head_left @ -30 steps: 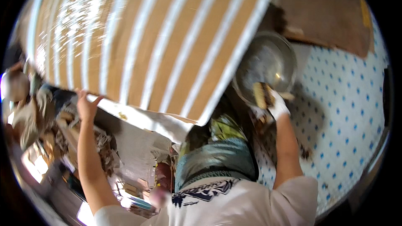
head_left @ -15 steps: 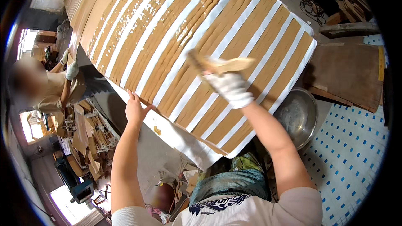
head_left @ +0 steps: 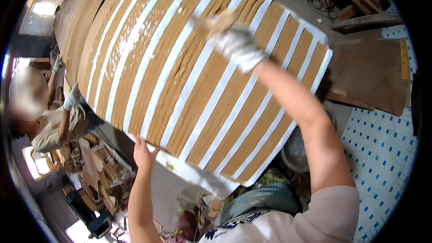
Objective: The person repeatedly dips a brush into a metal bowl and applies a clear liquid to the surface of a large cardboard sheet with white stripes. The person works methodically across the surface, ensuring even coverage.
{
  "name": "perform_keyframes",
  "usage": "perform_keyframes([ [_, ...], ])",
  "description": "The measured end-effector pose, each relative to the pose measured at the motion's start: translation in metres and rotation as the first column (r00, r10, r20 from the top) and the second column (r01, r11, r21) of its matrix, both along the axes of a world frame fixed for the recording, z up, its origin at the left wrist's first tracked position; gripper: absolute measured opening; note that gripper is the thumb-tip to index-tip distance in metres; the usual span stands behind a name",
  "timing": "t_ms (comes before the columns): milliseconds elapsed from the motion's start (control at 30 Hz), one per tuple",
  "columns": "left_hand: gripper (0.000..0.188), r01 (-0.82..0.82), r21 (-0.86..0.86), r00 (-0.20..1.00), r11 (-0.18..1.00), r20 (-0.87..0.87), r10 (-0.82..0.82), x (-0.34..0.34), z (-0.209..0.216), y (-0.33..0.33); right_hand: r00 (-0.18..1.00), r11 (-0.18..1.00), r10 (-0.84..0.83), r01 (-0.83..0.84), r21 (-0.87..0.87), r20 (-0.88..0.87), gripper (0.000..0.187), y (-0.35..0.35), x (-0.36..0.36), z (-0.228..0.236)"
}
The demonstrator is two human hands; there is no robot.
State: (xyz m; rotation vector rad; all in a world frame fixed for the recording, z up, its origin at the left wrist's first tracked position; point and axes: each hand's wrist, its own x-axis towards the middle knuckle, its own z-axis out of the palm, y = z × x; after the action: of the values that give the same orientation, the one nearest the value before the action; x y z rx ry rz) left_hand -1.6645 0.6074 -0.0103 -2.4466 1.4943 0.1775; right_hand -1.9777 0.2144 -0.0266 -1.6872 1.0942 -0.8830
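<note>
A broad fan of overlapping brown sheets (head_left: 198,121), banded with white strips, slopes away from me. Wet, shiny smears cover its left and far part. My right hand (head_left: 236,47), in a whitish work glove, is closed round a tan, wooden-looking brush (head_left: 220,21) over the far middle of the sheets. Motion blurs the brush, and whether it touches them I cannot tell. My bare left hand (head_left: 144,154) rests at the near left edge of the sheets, fingers stretched and thumb apart. White sheeting (head_left: 198,176) hangs out below the near edge.
At the left, a co-worker's gloved hand (head_left: 72,97) is at the far left side of the sheets. A metal basin (head_left: 294,153) sits partly under my right arm. Brown boards (head_left: 369,72) lie on the right, scrap wood (head_left: 96,166) at lower left.
My right hand has swept the brush away from me and slightly left. The sheets sit lower and further left in view; my left hand stays at their edge.
</note>
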Motion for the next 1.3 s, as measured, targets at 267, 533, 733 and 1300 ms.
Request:
perform_keyframes([
  [267, 0.112, -0.047, 0.019, 0.999, 0.999, -0.020, 0.047, -0.013, 0.010, -0.015, 0.872, 0.986, -0.162, 0.120, -0.120, -0.462, 0.060, -0.120, -0.019, -0.025],
  [533, 0.114, -0.068, 0.022, 0.997, 0.997, 0.026, 0.068, -0.009, 0.003, 0.003, 0.835, 0.991, -0.114, 0.060, -0.116, -0.538, 0.054, -0.139, -0.029, 0.021],
  [733, 0.110, -0.132, 0.032, 0.990, 0.991, -0.042, 0.133, -0.015, 0.012, -0.011, 0.783, 0.985, -0.168, 0.150, -0.079, -0.600, 0.070, -0.165, -0.047, 0.006],
  [1300, 0.106, -0.032, 0.029, 0.999, 0.999, 0.021, 0.031, -0.004, 0.007, -0.005, 0.948, 0.666, 0.247, -0.316, -0.676, -0.200, 0.020, 0.265, 0.074, -0.029],
])
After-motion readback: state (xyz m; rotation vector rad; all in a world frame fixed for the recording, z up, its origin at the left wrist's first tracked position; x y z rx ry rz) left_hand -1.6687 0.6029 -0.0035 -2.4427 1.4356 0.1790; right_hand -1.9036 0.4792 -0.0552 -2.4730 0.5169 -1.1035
